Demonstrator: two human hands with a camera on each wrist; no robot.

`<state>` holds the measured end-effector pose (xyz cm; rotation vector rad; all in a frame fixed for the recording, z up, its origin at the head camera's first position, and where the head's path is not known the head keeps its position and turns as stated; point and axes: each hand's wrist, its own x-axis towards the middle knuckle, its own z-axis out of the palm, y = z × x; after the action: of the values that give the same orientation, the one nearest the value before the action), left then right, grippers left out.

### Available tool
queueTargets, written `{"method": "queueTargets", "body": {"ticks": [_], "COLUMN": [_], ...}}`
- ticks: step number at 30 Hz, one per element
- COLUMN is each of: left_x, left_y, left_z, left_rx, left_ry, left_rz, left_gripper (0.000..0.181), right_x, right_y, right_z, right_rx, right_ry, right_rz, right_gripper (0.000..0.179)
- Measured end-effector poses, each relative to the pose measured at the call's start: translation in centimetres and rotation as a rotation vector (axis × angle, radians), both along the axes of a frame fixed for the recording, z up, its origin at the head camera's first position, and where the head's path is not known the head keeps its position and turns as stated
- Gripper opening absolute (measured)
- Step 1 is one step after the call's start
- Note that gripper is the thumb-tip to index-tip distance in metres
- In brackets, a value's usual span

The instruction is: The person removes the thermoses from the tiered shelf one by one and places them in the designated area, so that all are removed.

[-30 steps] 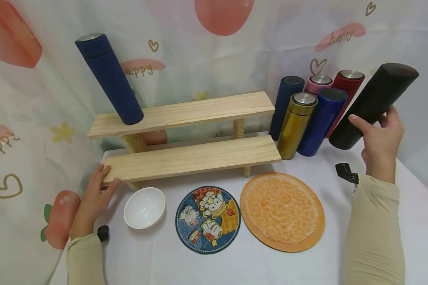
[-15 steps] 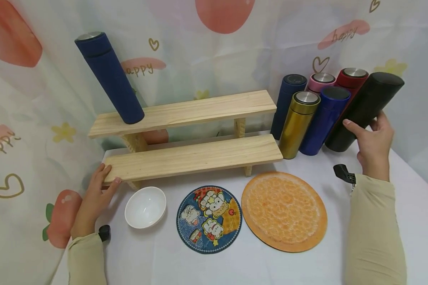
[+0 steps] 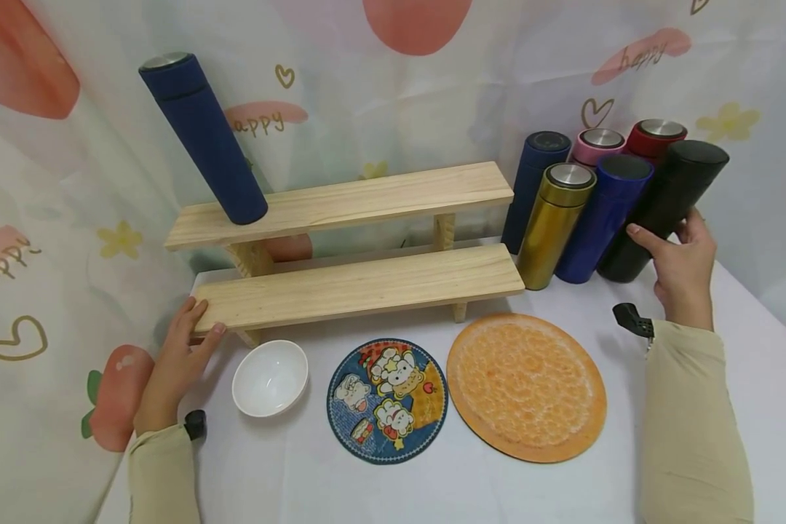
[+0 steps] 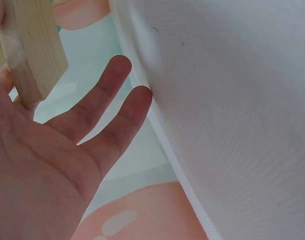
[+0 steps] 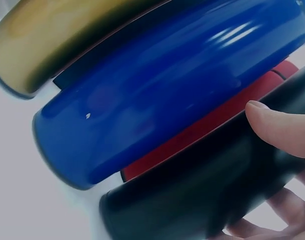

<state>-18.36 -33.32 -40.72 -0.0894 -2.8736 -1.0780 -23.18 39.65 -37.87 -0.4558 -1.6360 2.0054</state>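
My right hand (image 3: 684, 269) holds a black thermos bottle (image 3: 675, 193), thumb on its near side and fingers round the far side. The bottle stands upright close beside a shiny blue thermos (image 3: 599, 225). In the right wrist view, a red thermos (image 5: 192, 130) shows between the two. At the left, my left hand (image 3: 180, 356) grips the end of the lower board of a two-tier wooden shelf (image 3: 360, 287). The left wrist view shows the board's end (image 4: 35, 55) between thumb and fingers, with two fingers stretched out beside the white cloth.
A navy thermos (image 3: 206, 142) stands on the upper board's left. Gold (image 3: 553, 229), dark blue (image 3: 533, 189) and pink (image 3: 596, 145) thermoses cluster right of the shelf. In front lie a white bowl (image 3: 271, 378), a cartoon-print round mat (image 3: 386, 400) and an orange round mat (image 3: 527, 386).
My right hand has brought the black thermos left and down, from tilted out at the right to upright beside the blue one. My left hand keeps its place on the shelf.
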Motion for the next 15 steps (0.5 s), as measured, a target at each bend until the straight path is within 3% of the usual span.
{"method": "queueTargets", "body": {"ticks": [10,15], "left_x": [0.0,0.0], "left_y": [0.1,0.1], "left_z": [0.1,0.1], "left_rx": [-0.014,-0.004], "left_ry": [-0.008,-0.025], "left_rz": [0.003,0.018], "left_gripper": [0.078,0.080], "right_x": [-0.8,-0.9], "right_y": [0.1,-0.1], "right_z": [-1.1,-1.3], "right_rx": [0.131,0.169], "right_ry": [0.042,-0.033], "right_rz": [-0.042,-0.023], "right_gripper": [0.074,0.076]}}
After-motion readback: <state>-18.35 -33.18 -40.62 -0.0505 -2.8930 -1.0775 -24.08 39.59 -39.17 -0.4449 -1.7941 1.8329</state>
